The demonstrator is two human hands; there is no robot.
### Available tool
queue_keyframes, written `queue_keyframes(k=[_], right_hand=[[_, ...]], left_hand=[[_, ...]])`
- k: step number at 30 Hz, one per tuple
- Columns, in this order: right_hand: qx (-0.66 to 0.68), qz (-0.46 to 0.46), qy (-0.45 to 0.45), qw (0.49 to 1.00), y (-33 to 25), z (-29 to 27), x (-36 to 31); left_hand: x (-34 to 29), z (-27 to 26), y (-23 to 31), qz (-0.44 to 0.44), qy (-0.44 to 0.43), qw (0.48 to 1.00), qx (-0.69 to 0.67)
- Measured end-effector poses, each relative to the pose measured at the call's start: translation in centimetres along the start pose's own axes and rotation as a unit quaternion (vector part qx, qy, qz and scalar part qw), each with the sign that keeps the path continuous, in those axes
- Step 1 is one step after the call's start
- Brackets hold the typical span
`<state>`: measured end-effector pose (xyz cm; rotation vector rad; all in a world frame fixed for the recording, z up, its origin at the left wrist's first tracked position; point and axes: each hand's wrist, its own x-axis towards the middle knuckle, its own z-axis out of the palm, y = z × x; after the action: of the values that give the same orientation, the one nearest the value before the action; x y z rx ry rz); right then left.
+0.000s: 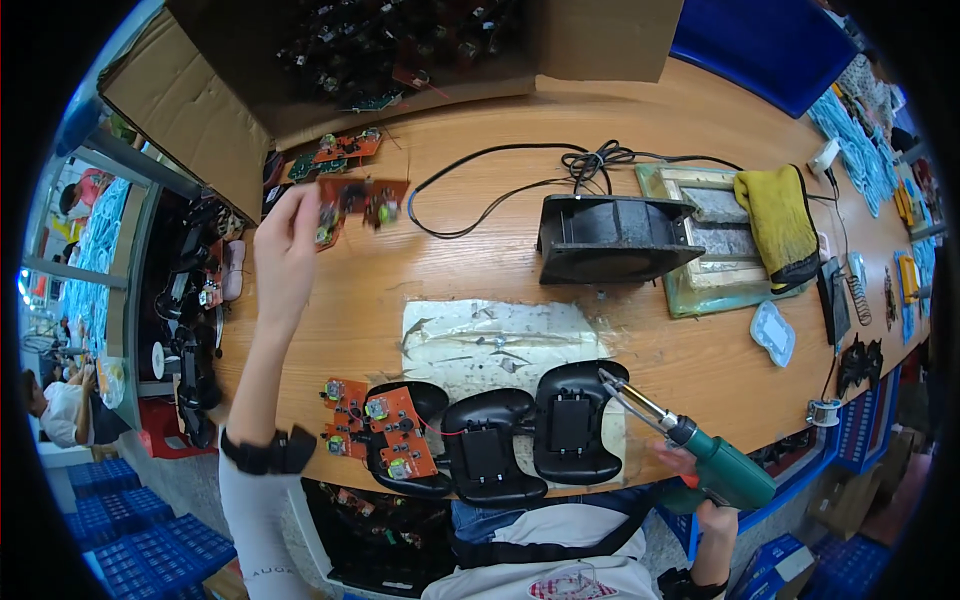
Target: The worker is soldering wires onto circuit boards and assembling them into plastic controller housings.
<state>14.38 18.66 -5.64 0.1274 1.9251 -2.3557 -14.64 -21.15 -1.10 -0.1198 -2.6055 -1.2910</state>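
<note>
My left hand [287, 240] is raised over the back left of the table, its fingers pinched on a reddish-brown circuit board [375, 200] that is slightly blurred. In my right hand [712, 512] is a green soldering gun [735, 468], its metal tip pointing up and left, just beside the rightmost black game controller shell [572, 425]. To the left of that lie a middle controller shell [487, 462] and a left one, partly covered by orange circuit boards [405, 428]. A thin red wire runs from these boards to the middle shell.
A cardboard box [600, 45] of boards stands at the back, with loose boards [350, 145] before it. A black fan [615, 240], yellow cloth [780, 225], looped black cable [597, 160] and solder spool [823, 413] sit to the right. Stained paper [500, 335] lies centrally.
</note>
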Motion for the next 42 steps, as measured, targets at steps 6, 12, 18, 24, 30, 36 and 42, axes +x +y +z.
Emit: queue_keyframes(k=[6, 12, 18, 24, 30, 36, 42], right_hand=[[-0.007, 0.002, 0.009, 1.0, -0.9, -0.6, -0.9], [0.054, 0.033, 0.001, 0.998, -1.1, -0.4, -1.3], [0.075, 0.069, -0.029, 0.994, -1.2, -1.6, -3.0], [-0.065, 0.051, 0.038, 0.996, -1.3, -2.4, -5.5], [-0.147, 0.017, 0.047, 0.988, -2.9, -2.7, -5.2], [-0.191, 0.031, 0.062, 0.979, -4.7, -2.5, -5.0], [-0.18, 0.054, 0.051, 0.981, -4.8, -2.0, -3.7]], left_hand=[[-8.6, -0.7, 5.0, -0.17, -0.221, 0.947, -0.158], [-10.8, 3.2, 8.9, -0.146, -0.408, 0.901, 0.002], [-14.9, 4.6, 10.5, 0.175, -0.193, 0.948, 0.184], [-18.9, 8.7, 11.3, 0.16, -0.218, 0.949, 0.163], [-19.2, 9.6, 11.2, 0.125, -0.205, 0.962, 0.127], [-19.4, 9.4, 11.6, 0.1, -0.215, 0.966, 0.107], [-19.0, 9.8, 11.7, 0.12, -0.223, 0.945, 0.208]])
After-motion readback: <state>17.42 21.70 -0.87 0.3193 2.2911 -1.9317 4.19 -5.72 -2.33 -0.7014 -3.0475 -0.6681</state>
